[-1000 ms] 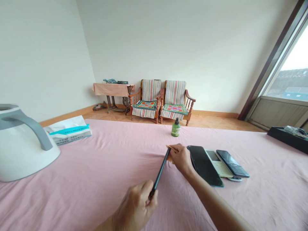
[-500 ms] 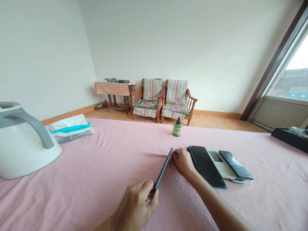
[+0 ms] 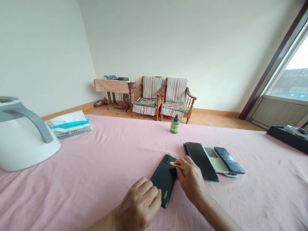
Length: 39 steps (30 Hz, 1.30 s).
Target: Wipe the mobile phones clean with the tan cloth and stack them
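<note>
A dark teal phone lies back-up on the pink cloth, its camera end pointing away from me. My left hand rests on the phone's near left corner with the fingers curled over its edge. My right hand touches the phone's right edge and pinches a thin tan stick whose tip lies over the phone near the camera. Just right of that hand lie a black phone, a pale keypad phone and a dark keypad phone, side by side.
A small green spray bottle stands beyond the phones. A white kettle with a grey handle sits at the left, with a white and teal packet behind it. A black tray lies at the far right. Two wooden chairs stand by the wall.
The teal phone, held on edge between both hands before, now lies flat with its back up. My right hand has come nearer with the stick; the view has shifted slightly.
</note>
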Each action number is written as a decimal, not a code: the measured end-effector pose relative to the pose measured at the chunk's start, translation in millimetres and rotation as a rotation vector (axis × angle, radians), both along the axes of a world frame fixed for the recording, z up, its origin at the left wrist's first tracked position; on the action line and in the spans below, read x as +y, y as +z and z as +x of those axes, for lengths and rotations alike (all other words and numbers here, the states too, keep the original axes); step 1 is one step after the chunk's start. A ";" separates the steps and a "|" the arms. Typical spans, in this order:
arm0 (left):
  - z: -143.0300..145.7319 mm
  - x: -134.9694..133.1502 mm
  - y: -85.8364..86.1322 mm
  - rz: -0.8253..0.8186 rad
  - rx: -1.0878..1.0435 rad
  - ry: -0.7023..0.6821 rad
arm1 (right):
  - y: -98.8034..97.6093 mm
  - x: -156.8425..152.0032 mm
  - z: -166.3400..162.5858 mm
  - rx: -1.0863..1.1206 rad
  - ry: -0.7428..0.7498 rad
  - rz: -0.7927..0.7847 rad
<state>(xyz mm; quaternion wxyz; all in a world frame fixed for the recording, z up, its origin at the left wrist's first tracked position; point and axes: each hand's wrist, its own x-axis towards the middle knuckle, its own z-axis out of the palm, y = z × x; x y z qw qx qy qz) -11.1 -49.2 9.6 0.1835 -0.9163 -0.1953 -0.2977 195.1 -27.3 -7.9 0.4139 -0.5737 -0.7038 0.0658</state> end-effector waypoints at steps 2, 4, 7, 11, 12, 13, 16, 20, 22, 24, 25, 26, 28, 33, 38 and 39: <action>2.6 -1.8 -1.5 -0.013 0.032 -0.020 | -3.6 -8.8 -3.9 0.006 0.062 -0.004; 4.1 -3.0 -3.2 -0.017 0.031 -0.029 | -6.4 -21.7 -10.7 0.022 0.116 -0.005; 4.9 -3.9 -5.3 -0.018 0.015 -0.042 | -8.3 -40.7 -21.6 0.035 0.230 -0.043; 6.1 -4.1 -7.1 -0.012 0.021 -0.072 | -5.6 -38.8 -23.1 0.008 0.248 -0.056; 6.4 -4.1 -7.4 -0.013 0.026 -0.076 | -4.4 -32.9 -20.8 -0.011 0.218 -0.039; 6.6 -3.9 -7.6 -0.017 0.030 -0.073 | -3.3 -26.3 -18.1 -0.034 0.187 -0.016; 6.8 -3.0 -8.8 -0.057 0.042 -0.062 | -2.1 -9.4 -10.5 -0.093 0.136 0.027; 7.7 -0.8 -13.0 -0.189 0.013 -0.023 | -7.2 -6.0 -6.9 -0.115 0.127 0.035; 8.6 0.3 -14.3 -0.292 -0.003 -0.007 | -10.9 -7.9 -6.4 -0.114 0.115 0.038; 8.8 1.8 -13.6 -0.389 -0.030 -0.008 | -13.8 -8.1 -5.6 -0.111 0.109 0.038; 8.3 2.7 -12.5 -0.431 -0.048 -0.013 | -14.7 -7.3 -4.9 -0.107 0.109 0.037; 7.3 4.0 -11.1 -0.474 -0.069 -0.014 | -15.2 -5.8 -3.9 -0.103 0.114 0.035; 3.7 7.5 -8.1 -0.570 -0.113 0.005 | -15.1 -2.1 -1.8 -0.093 0.131 0.029; -7.2 16.5 -6.0 -0.800 -0.181 0.100 | -13.2 -7.2 -4.2 -0.056 0.184 -0.004; -6.1 16.0 -6.1 -0.896 -0.222 0.142 | -11.0 -41.6 -24.2 0.006 0.323 -0.080; -5.2 15.6 -5.8 -0.905 -0.228 0.146 | -10.1 -45.7 -26.9 0.002 0.359 -0.089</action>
